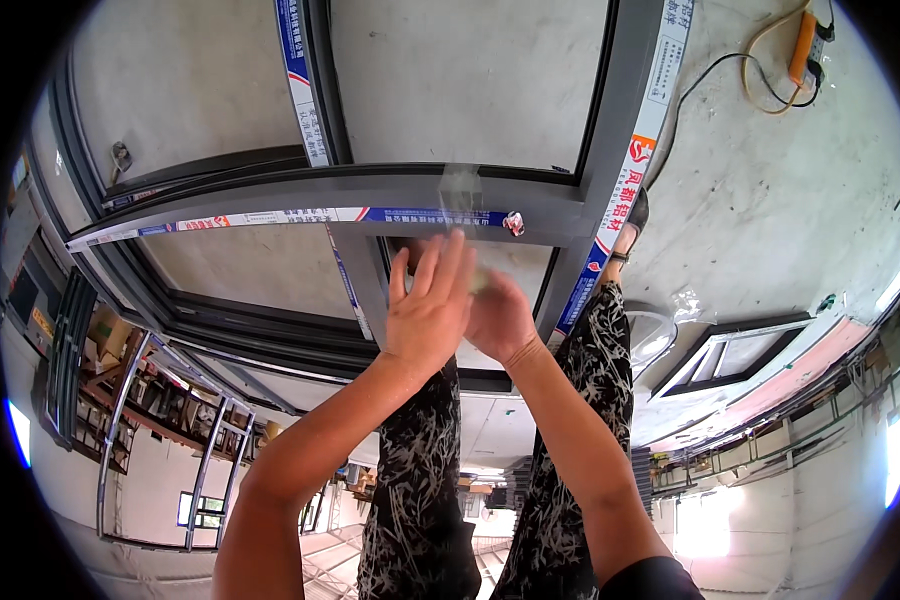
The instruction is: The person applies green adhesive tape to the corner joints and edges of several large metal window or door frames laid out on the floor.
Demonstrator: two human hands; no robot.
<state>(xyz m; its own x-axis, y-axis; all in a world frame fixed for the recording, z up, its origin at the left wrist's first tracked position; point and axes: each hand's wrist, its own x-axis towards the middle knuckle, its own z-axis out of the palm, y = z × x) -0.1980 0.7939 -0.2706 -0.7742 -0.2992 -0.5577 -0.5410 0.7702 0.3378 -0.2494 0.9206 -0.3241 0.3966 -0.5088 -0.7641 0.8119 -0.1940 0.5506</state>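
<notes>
A large grey metal window frame (370,190) lies under my hands, with printed blue-and-white protective film (400,215) along its bars. A short strip of clear tape (460,187) is stuck across the middle bar just beyond my fingertips. My left hand (430,305) is stretched out, fingers pointing away from me, near the tape and overlapping my right hand. My right hand (500,315) is curled beside it, its fingers partly hidden and a little blurred. A small pale yellow-green thing (481,280) shows between the hands; its kind is unclear.
An orange power strip (806,50) with cables lies on the floor at the far right. A smaller dark frame (730,355) rests at the right, near crumpled clear plastic (685,303). Metal racks (205,470) stand at the left. My legs straddle the near side.
</notes>
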